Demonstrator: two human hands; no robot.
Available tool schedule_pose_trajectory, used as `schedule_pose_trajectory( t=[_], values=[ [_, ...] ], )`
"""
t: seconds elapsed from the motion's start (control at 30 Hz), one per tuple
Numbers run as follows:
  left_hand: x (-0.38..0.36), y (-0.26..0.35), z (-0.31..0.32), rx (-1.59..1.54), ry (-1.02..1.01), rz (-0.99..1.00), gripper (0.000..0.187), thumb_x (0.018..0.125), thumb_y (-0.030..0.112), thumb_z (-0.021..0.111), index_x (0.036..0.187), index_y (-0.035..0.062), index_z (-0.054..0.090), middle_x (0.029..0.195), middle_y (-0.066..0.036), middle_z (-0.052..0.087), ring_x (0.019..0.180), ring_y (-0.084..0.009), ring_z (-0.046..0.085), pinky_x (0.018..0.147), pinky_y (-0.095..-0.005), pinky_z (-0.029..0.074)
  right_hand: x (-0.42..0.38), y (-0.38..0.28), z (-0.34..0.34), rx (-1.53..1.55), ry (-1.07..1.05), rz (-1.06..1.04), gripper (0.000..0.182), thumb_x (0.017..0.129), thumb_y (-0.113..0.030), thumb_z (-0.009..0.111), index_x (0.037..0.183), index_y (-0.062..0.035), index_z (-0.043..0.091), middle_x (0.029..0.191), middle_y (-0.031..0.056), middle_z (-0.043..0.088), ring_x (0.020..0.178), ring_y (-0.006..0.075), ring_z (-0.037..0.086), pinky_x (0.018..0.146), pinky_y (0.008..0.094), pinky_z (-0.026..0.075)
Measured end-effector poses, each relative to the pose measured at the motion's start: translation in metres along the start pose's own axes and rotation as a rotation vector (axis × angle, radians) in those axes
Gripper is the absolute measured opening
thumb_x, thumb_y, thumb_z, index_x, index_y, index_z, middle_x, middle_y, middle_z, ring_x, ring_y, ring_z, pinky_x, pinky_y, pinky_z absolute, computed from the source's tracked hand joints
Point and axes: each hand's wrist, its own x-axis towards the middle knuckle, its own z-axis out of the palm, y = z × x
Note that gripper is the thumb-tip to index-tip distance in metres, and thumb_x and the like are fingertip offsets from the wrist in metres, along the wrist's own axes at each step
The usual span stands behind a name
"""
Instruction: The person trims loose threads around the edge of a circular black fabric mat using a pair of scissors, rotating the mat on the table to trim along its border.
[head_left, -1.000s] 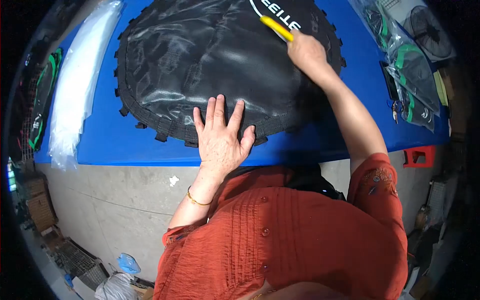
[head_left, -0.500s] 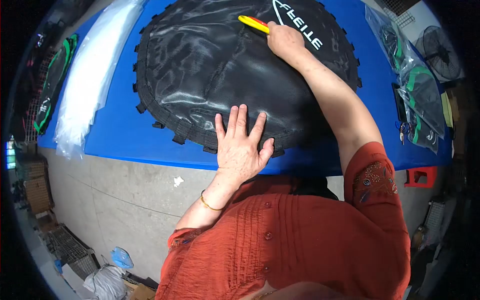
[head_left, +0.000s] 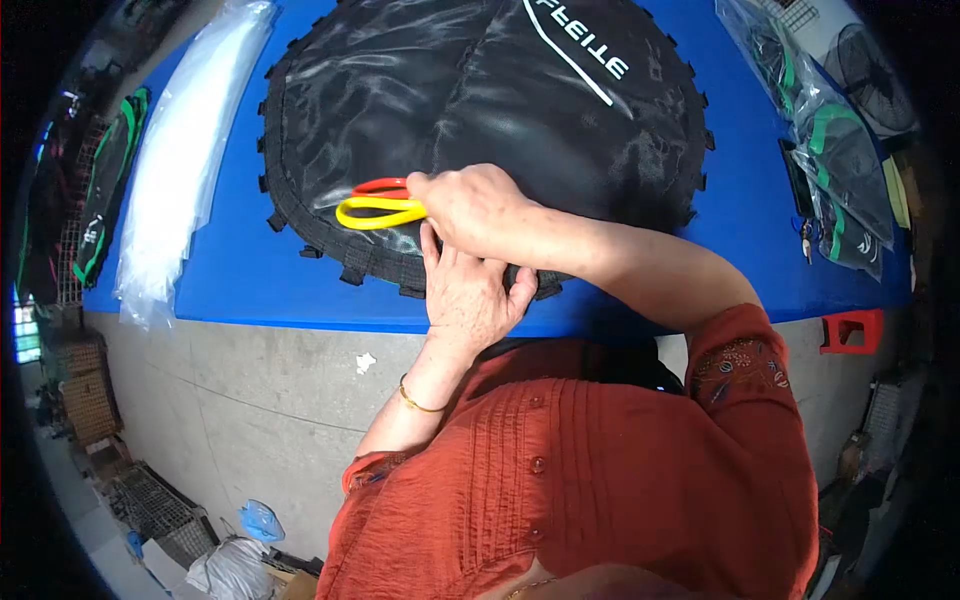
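A large round black mesh sheet (head_left: 540, 130) with white lettering and small black loops around its rim lies on the blue table (head_left: 250, 290). My right hand (head_left: 475, 210) is closed around a tool with red and yellow looped handles (head_left: 385, 205), above the near part of the sheet. Whatever the tool has beyond the handles is hidden by the hand. Just below it, my left hand (head_left: 467, 300) rests on the sheet's near edge, palm down with thumb apart; its fingertips are partly covered by the right hand.
Clear plastic bags (head_left: 185, 160) lie on the table's left side. Bagged black-and-green items (head_left: 845, 165) are at the right, beside a dark flat object (head_left: 797, 180) and keys (head_left: 806, 235). A red stool (head_left: 852, 332) and a fan (head_left: 872, 80) stand beyond the right side.
My right hand has come down and left with the tool, from near the lettering to above my left hand. The sheet has shifted slightly up and left. My left hand has barely moved.
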Motion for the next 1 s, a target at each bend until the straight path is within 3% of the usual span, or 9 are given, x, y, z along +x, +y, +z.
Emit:
schedule_pose_trajectory(
  t=[0.07, 0.23, 0.4, 0.57, 0.73, 0.83, 0.9, 1.0],
  values=[
    [-0.002, 0.0, 0.0, 0.032, -0.001, 0.0, 0.053, 0.089, 0.042, 0.076, 0.13, 0.0094, 0.072, 0.137, -0.023, 0.062, 0.139, -0.0428, 0.052, 0.123, -0.0655, 0.027, -0.015, 0.006, -0.004, 0.001, 0.039, -0.014, 0.023, 0.088, -0.016, 0.072, 0.103, -0.0022, 0.062, 0.078, 0.018, 0.075, 0.075, 0.0378, 0.077, 0.063, 0.0493, 0.06],
    [-0.001, 0.001, 0.0, 0.082, -0.017, -0.023, 0.059, 0.094, 0.044, 0.071, 0.146, 0.0173, 0.067, 0.154, -0.028, 0.054, 0.147, -0.0433, 0.048, 0.124, -0.064, 0.027, -0.038, 0.067, -0.023, -0.148, 0.137, 0.306, 0.023, 0.093, -0.019, 0.067, 0.11, -0.0049, 0.062, 0.084, 0.0221, 0.076, 0.079, 0.0428, 0.076, 0.069, 0.0547, 0.06],
    [-0.002, 0.001, 0.0, 0.084, -0.002, -0.016, 0.059, 0.094, 0.043, 0.073, 0.146, 0.0174, 0.067, 0.154, -0.027, 0.054, 0.147, -0.0429, 0.048, 0.124, -0.0634, 0.028, -0.082, 0.165, -0.057, -0.28, 0.261, 0.696, 0.027, 0.104, -0.031, 0.061, 0.122, -0.0114, 0.065, 0.098, 0.0256, 0.076, 0.096, 0.0475, 0.074, 0.084, 0.0608, 0.058],
    [-0.003, 0.002, 0.0, 0.107, -0.008, -0.012, 0.059, 0.093, 0.043, 0.074, 0.147, 0.0183, 0.067, 0.155, -0.026, 0.054, 0.148, -0.0421, 0.048, 0.124, -0.0633, 0.03, -0.142, 0.232, -0.089, -0.378, 0.31, 0.876, 0.031, 0.107, -0.033, 0.056, 0.121, -0.0086, 0.068, 0.1, 0.0265, 0.076, 0.098, 0.049, 0.072, 0.085, 0.0605, 0.057],
    [-0.004, 0.001, 0.001, 0.12, -0.02, -0.01, 0.059, 0.094, 0.043, 0.073, 0.147, 0.0185, 0.066, 0.157, -0.026, 0.054, 0.149, -0.0418, 0.047, 0.124, -0.0634, 0.029, -0.174, 0.203, -0.099, -0.414, 0.207, 0.867, 0.028, 0.102, -0.027, 0.062, 0.118, -0.0041, 0.066, 0.098, 0.0261, 0.077, 0.095, 0.0471, 0.074, 0.085, 0.0593, 0.059],
    [-0.004, 0.002, 0.0, 0.127, -0.037, -0.013, 0.059, 0.095, 0.041, 0.072, 0.148, 0.0174, 0.066, 0.157, -0.026, 0.053, 0.15, -0.0417, 0.046, 0.125, -0.0633, 0.028, -0.188, 0.154, -0.084, -0.336, 0.233, 0.723, 0.02, 0.1, -0.025, 0.063, 0.11, -0.0064, 0.064, 0.088, 0.025, 0.075, 0.086, 0.0477, 0.075, 0.078, 0.0593, 0.06],
    [-0.002, 0.004, -0.001, 0.13, -0.049, -0.017, 0.059, 0.095, 0.04, 0.071, 0.148, 0.0168, 0.066, 0.158, -0.026, 0.052, 0.15, -0.0419, 0.046, 0.125, -0.063, 0.027, -0.196, 0.117, -0.073, -0.4, 0.219, 0.579, 0.012, 0.1, -0.022, 0.064, 0.101, -0.0104, 0.061, 0.076, 0.0176, 0.072, 0.074, 0.0417, 0.075, 0.067, 0.0558, 0.061],
    [-0.002, 0.005, -0.001, 0.143, -0.059, -0.016, 0.057, 0.095, 0.039, 0.071, 0.148, 0.017, 0.066, 0.159, -0.025, 0.051, 0.151, -0.0421, 0.045, 0.126, -0.0625, 0.026, -0.201, 0.094, -0.064, -0.387, 0.236, 0.554, 0.012, 0.1, -0.023, 0.064, 0.098, -0.0125, 0.059, 0.07, 0.0143, 0.069, 0.067, 0.0391, 0.074, 0.059, 0.0544, 0.059]
  ],
)
